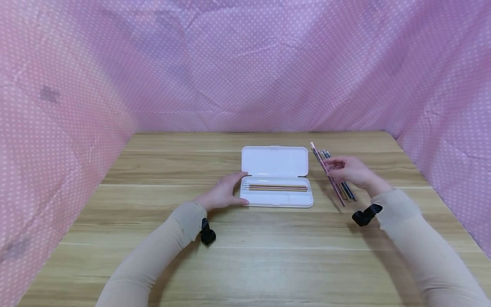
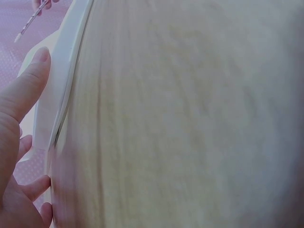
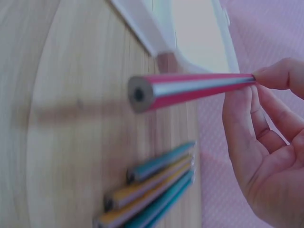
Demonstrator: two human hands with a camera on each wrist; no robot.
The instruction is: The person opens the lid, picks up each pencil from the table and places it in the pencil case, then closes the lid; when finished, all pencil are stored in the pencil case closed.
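Note:
A white pencil case [image 1: 276, 198] lies with its lid [image 1: 274, 161] folded back. Inside it, along the back of the tray, rest a few pencils [image 1: 276, 187] with their eraser ends to the left. My left hand [image 1: 224, 192] touches the case's left end, thumb at the front corner and fingers at the back one. My right hand [image 1: 349, 172] pinches a pink-and-silver striped pencil [image 3: 199, 88] between thumb and fingers. It is lifted above several teal and yellow pencils [image 3: 152, 185] lying on the table; its flat unsharpened end faces the right wrist camera.
The wooden table [image 1: 276, 256] ends at a pink polka-dot cloth [image 1: 261, 76] hanging behind and at both sides. Each wrist carries a small black camera, seen on the left [image 1: 207, 233] and the right [image 1: 366, 214].

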